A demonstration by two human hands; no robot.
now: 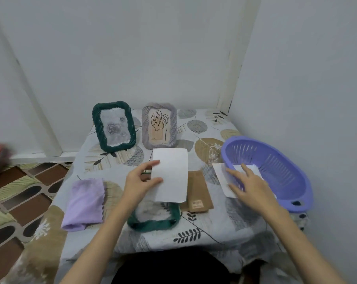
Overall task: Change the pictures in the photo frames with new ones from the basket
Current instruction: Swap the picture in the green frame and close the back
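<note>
My left hand pinches a white picture by its left edge and holds it, blank side up, above a dark green frame lying flat on the table. My right hand reaches over the near rim of the purple basket, its straight fingers resting on another white picture that leans half out of the basket. At the back stand a green frame with a rose picture and a grey frame with a leaf drawing. A brown backing board lies right of the flat frame.
A folded lilac cloth lies at the table's left. The leaf-patterned tablecloth covers a small table set into a wall corner. Patterned floor tiles show at the left.
</note>
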